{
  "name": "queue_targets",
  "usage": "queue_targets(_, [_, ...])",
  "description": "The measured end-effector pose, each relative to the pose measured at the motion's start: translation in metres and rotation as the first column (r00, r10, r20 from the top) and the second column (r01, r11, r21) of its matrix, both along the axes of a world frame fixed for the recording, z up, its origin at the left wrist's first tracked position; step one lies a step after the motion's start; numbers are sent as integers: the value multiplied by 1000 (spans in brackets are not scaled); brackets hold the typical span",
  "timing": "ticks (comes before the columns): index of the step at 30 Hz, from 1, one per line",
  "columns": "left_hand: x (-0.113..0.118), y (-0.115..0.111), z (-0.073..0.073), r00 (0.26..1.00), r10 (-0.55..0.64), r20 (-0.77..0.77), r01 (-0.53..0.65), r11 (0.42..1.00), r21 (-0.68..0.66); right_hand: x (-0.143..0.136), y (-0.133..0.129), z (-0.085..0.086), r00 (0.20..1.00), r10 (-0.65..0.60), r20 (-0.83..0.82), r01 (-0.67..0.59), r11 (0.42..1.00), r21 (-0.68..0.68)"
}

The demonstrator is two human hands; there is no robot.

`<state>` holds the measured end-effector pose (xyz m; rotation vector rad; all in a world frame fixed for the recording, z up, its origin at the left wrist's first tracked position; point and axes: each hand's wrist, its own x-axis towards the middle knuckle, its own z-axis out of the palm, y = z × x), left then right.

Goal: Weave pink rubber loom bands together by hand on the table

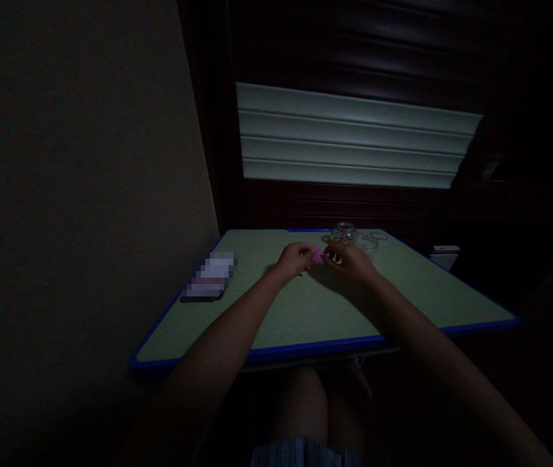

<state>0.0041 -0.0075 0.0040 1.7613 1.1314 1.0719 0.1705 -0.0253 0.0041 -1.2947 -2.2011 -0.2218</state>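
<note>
Over the far half of the table, my left hand [295,258] is closed on a small pink object [317,254], pinching it between thumb and fingers. Its exact kind is too small and dim to make out. My right hand [351,261] meets it from the other side, fingertips pinched together at the pink object's right edge. Whatever those fingertips hold is hidden. Just behind my right hand stands an open clear jar [344,232] with many small colourful pieces in it. A second clear container [367,244], with something pinkish low inside, is partly covered by that hand.
The pale green table [276,318] has a raised blue edge. A phone-like item [211,275], its top blurred out, rests at the left. A small clear flat piece [379,237] lies at the back right. A wall closes the left side; the room is dim.
</note>
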Motion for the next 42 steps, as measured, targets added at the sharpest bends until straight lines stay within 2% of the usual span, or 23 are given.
queue_targets(5, [0, -1, 0, 998, -41, 39, 41, 999, 18, -1, -2, 2, 1000, 23, -17, -23, 999, -24])
queue_targets(21, [1, -2, 0, 999, -40, 28, 39, 998, 43, -4, -3, -1, 997, 71, 24, -70, 996, -48])
queue_targets(32, [0, -4, 1, 999, -31, -5, 31, 999, 34, -2, 3, -2, 999, 16, 32, -14, 998, -59])
queue_targets(42, [0, -2, 0, 999, -49, -24, 49, 998, 27, 0, 3, -1, 1000, -20, 20, 20, 1000, -12])
